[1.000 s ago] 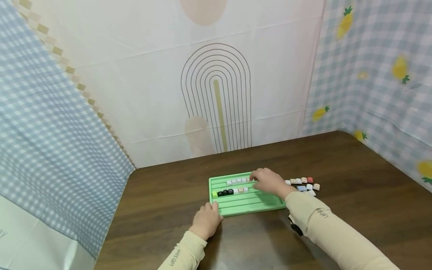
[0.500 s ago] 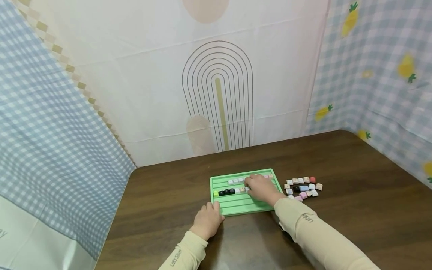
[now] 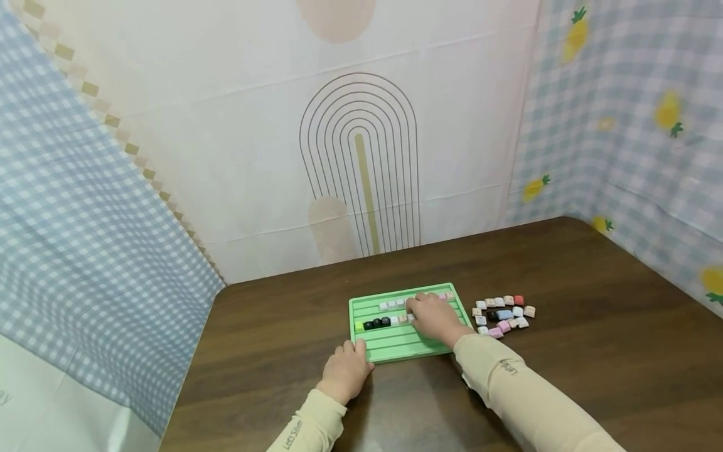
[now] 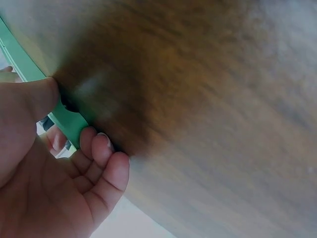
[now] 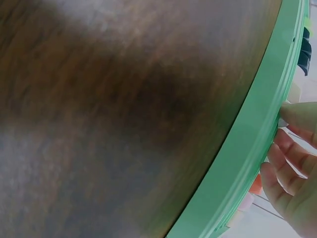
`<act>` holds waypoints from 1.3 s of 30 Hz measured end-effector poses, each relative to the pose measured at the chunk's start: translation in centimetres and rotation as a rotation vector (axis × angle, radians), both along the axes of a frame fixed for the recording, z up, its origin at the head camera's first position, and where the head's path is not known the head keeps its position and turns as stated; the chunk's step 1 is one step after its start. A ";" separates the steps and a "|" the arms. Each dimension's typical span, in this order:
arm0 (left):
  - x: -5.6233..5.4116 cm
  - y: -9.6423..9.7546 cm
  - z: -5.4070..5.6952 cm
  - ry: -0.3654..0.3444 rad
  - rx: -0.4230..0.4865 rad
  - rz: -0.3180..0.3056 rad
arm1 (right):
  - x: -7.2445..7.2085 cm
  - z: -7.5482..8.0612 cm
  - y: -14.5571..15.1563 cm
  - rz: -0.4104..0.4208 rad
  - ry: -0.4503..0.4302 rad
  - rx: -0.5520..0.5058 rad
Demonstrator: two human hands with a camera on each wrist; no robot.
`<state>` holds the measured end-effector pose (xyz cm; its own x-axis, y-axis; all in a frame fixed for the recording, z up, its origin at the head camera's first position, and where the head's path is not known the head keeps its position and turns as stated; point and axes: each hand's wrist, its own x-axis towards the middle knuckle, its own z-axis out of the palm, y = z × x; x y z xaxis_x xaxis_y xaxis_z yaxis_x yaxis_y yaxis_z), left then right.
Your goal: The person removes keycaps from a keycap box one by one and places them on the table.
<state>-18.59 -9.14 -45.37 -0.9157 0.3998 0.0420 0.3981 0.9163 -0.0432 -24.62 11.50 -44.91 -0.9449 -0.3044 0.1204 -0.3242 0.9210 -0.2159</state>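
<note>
A light green grooved tray (image 3: 404, 349) lies on the table. My left hand (image 3: 346, 369) grips its near left corner; in the left wrist view the thumb (image 4: 42, 96) and curled fingers are on either side of the rim. Over the middle of the tray, my right hand (image 3: 435, 319) pinches a whitish keycap (image 5: 283, 123) at the right end of the lower row, mostly hidden by the fingers. That row runs from a lime keycap (image 3: 359, 326) through black keycaps (image 3: 376, 323) to pale ones. Behind it stands a row of white keycaps (image 3: 392, 306), partly covered by my right hand.
Loose keycaps (image 3: 504, 315) in white, beige, pink, black, blue and red lie on the brown wooden table (image 3: 271, 333) to the right of the tray. A pale curtain (image 3: 254, 157) hangs behind the table, with checked cloth (image 3: 599, 125) on both sides.
My right hand has moved left and nearer, from the upper row to the end of the lower row, uncovering more loose keycaps. The left hand has stayed at the tray's corner.
</note>
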 end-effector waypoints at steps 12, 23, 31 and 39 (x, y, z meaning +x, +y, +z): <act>0.3 0.0 0.4 -0.027 0.007 0.005 | 0.3 2.7 2.3 -0.055 -0.068 -0.102; 0.1 -0.1 0.3 -0.012 0.013 -0.008 | 0.5 4.9 11.1 -0.204 -0.083 -0.179; 0.0 -0.3 0.3 0.029 0.012 -0.007 | 1.5 3.9 17.6 -0.328 -0.132 -0.184; 0.2 0.0 0.1 0.012 0.018 -0.006 | 2.8 0.9 21.3 -0.360 -0.202 -0.163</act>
